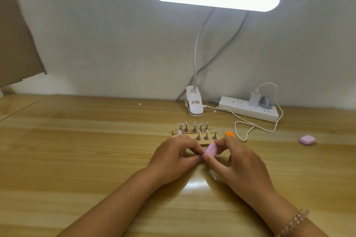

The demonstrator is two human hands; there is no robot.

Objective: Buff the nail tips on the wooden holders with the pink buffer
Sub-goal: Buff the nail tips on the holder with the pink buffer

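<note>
Two wooden holders lie side by side on the table, the far one [176, 131] and the near one [207, 142], each carrying several small metal stands topped with pale nail tips [195, 123]. Just in front of them my right hand [237, 161] grips a small pink buffer block [210, 149] between thumb and fingers. My left hand [174, 157] pinches something small against the buffer's left end; the item itself is hidden by the fingertips.
A second pink buffer [307, 140] lies to the right. An orange object [230, 134] sits behind my right hand. A clip lamp [194, 106], a power strip [250, 108] and a looping white cable [248, 128] stand at the back by the wall.
</note>
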